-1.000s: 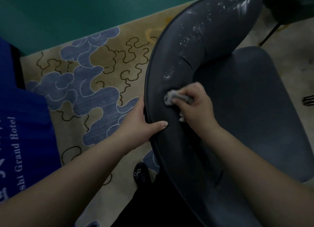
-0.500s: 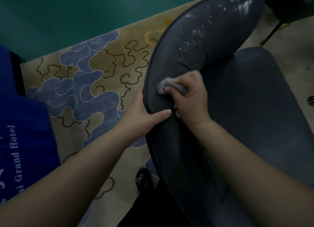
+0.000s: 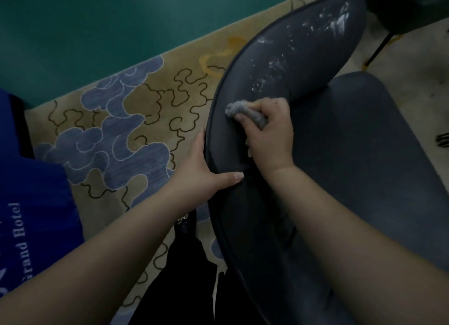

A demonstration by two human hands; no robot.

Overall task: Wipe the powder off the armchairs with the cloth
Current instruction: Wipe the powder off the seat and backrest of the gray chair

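Dim carpet (image 3: 136,120), armchair (image 3: 255,203) edge cut off, cloth (image 3: 239,109) half-hidden in right hand (image 3: 269,135).

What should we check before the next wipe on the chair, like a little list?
1. Cloth held firmly: ok. The right hand grips the grey cloth, bunched up.
2. Cloth on the chair: ok. It presses on the armchair backrest.
3. Chair steadied: ok. The left hand holds the backrest edge, thumb on top.
4. Powder left to wipe: not ok. White powder is spread along the backrest beyond the cloth.
5. Seat cushion free of powder: cannot tell, the picture is too dark.
6. Clean side of the cloth facing down: cannot tell, it is hidden underneath.
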